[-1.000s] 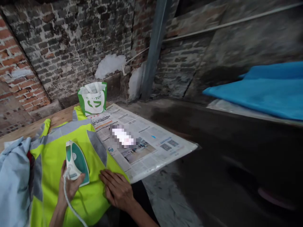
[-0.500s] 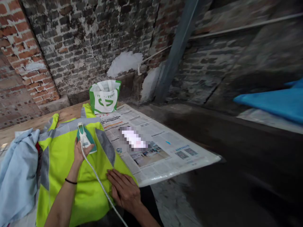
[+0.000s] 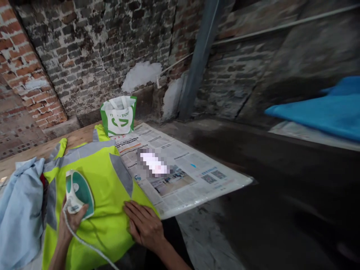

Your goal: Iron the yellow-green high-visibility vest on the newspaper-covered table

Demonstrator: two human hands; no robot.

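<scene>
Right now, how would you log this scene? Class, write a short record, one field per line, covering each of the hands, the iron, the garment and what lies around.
Left hand: gripping the iron
Right hand: resting palm down on the yellow top
Iron: over the yellow top; contact unclear
Yellow top: spread out, grey bands
Left of it: pale blue cloth
Right of it: newspaper, bearing a blurred item
Beyond: white-and-green bag, upright

A weathered, dark brick wall point(image 3: 98, 45) with a white patch point(image 3: 142, 76); redder brickwork point(image 3: 30, 69) at left. A grey post point(image 3: 200, 60) (slanting in this view) rises beyond a wooden tabletop point(image 3: 77, 134). The floor point(image 3: 239, 210) is dim.
</scene>
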